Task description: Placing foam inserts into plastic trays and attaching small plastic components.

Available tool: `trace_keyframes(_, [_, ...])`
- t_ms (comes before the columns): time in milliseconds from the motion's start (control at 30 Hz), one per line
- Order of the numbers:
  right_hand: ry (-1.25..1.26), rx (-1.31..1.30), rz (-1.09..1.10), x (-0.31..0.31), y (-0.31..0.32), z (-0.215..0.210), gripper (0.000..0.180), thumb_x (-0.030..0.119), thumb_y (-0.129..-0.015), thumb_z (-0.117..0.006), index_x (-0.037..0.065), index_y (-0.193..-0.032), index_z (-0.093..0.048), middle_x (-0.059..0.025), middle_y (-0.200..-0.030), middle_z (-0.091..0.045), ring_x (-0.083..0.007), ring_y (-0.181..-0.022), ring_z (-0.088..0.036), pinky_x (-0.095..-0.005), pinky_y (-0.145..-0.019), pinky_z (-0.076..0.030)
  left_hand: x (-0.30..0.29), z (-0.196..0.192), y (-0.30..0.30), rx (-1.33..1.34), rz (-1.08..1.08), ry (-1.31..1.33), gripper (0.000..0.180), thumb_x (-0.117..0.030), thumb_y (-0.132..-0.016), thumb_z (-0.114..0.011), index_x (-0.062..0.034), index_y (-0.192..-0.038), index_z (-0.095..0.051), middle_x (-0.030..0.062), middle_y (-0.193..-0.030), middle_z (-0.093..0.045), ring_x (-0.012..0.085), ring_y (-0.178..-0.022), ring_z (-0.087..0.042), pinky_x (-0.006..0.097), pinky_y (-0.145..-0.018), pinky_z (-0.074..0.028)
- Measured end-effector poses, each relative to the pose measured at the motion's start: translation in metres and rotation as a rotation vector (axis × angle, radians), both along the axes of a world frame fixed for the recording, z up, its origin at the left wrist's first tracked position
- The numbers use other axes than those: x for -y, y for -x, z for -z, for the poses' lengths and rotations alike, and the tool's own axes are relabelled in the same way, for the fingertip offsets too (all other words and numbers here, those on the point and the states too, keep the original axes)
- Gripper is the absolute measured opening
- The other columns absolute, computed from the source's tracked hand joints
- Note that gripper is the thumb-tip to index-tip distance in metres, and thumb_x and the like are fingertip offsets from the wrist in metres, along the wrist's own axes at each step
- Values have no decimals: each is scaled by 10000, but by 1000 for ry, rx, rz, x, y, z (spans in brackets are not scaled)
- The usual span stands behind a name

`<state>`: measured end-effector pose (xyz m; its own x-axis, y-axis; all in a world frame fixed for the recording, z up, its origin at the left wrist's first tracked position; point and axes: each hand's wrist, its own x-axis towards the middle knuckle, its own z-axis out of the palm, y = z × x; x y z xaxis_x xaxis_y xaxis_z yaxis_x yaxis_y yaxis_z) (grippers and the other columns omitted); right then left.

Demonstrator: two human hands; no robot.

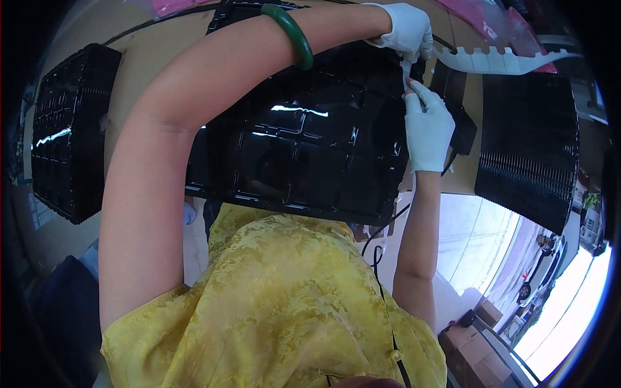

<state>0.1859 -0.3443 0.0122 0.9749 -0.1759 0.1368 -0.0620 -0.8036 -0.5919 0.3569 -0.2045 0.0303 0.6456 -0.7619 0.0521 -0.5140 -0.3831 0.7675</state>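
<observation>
Both my hands wear white gloves and work at the right edge of a glossy black molded plastic tray [291, 142] with raised ribs. My left hand [406, 29] reaches across to the far right corner, its fingers closed on a white notched strip [504, 63]. From there the strip's free end curves off to the right. My right hand [430, 129] is just nearer, fingers pinched at the tray's edge on a short white length that shows between the hands. Bare fingertips stick out of this glove. Whether that length joins the notched strip is hidden by my left hand.
Stacks of black trays stand at the left [74, 132] and right [530, 142] of the brown work surface [139, 68]. Pink plastic wrapping [475, 19] lies at the far right. A black cable [377, 255] hangs near my right forearm. Cardboard boxes [469, 352] are at the lower right.
</observation>
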Motion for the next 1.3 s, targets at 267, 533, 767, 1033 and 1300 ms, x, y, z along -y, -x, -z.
trace_keyframes(267, [301,36,3,-12,-7,4,249,178,-977,-622,138,-1169,-775,-85,-1045,-715,-296,-940,-706,-386,-842,-548,9,25,-6,73,-54,55,311,-81,-829,-776,-55,-1139,-790,70,-1005,-795,188,-891,-753,302,-837,-584])
trace_keyframes(533, [444,40,-26,-14,-13,11,234,177,-959,-627,137,-1127,-784,-81,-1024,-695,-291,-917,-697,-401,-800,-557,19,39,-11,62,-35,63,361,-54,-808,-764,-103,-1165,-791,96,-1061,-792,219,-903,-761,326,-850,-589])
trace_keyframes(767, [456,-62,-85,-16,-16,3,235,160,-959,-609,120,-1115,-780,-89,-1021,-683,-307,-985,-677,-437,-830,-552,17,27,-7,146,-16,-53,343,-63,-803,-762,-118,-1139,-803,95,-1003,-795,224,-869,-758,333,-834,-588])
trace_keyframes(1033, [293,-24,-83,-8,0,1,252,121,-962,-607,87,-1162,-758,-117,-1112,-705,-321,-1043,-666,-429,-918,-535,1,21,4,145,31,96,339,-122,-783,-792,-99,-1121,-805,123,-992,-791,243,-855,-755,340,-827,-580])
trace_keyframes(1300, [176,34,-90,-8,8,1,263,98,-964,-603,70,-1182,-747,-141,-1142,-732,-327,-1092,-665,-409,-978,-521,-23,13,8,-3,39,201,283,-182,-822,-793,-127,-1099,-819,71,-996,-798,200,-883,-747,301,-854,-562])
